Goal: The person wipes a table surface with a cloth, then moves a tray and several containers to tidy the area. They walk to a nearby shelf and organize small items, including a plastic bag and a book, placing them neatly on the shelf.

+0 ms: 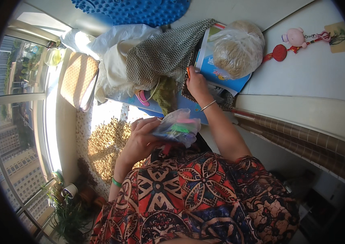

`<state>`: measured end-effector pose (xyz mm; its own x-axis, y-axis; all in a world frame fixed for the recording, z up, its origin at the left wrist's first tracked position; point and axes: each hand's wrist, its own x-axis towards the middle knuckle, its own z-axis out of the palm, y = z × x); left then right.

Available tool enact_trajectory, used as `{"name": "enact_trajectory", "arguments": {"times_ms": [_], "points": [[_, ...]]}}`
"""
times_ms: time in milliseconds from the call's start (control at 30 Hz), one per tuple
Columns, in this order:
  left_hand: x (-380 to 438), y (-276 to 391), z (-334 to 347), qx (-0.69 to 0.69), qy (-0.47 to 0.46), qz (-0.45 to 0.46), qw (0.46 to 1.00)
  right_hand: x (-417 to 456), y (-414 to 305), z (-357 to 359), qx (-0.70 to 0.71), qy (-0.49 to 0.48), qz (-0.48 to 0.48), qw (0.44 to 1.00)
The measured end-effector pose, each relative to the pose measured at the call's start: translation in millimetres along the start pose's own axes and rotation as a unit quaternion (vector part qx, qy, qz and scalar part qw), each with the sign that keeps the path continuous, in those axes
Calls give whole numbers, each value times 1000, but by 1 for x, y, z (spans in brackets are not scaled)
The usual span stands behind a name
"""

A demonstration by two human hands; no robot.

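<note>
A clear plastic bag (177,127) with pink, green and purple things inside is held in my left hand (143,137), in front of my patterned shirt. My right hand (197,84), with a bracelet at the wrist, has its fingers closed on a small orange object (188,72) at the rim of a dark patterned box (187,95). Beside that hand, blue printed booklets (235,86) lie on the box. On them rests a knotted plastic bag of pale material (238,50). A grey-green mesh cloth (163,50) drapes over the left part of the box.
White cloths (114,61), an olive cloth (165,94) and a pink item (143,98) lie on the blue surface. A padded tan cushion (79,77) leans by the window. Below left are spread peanuts (108,143) and potted plants (69,210). A blue studded mat (136,10) stands behind.
</note>
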<state>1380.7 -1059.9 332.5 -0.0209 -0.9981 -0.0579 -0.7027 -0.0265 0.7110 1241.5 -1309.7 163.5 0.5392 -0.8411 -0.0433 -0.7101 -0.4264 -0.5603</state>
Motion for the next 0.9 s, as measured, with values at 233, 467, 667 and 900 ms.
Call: {"name": "enact_trajectory", "arguments": {"times_ms": [233, 467, 667, 900], "points": [[-4, -5, -2, -4, 11, -1, 1000, -28, 48, -22, 195, -97, 37, 975], [4, -4, 1, -9, -12, 14, 1000, -45, 90, -45, 355, -174, 140, 908], [1, -5, 3, -1, -12, 17, 1000, -58, 97, -63, 384, -145, 205, 889], [9, 1, 7, -10, -22, 20, 1000, -62, 99, -44, 28, -151, 54, 987]]}}
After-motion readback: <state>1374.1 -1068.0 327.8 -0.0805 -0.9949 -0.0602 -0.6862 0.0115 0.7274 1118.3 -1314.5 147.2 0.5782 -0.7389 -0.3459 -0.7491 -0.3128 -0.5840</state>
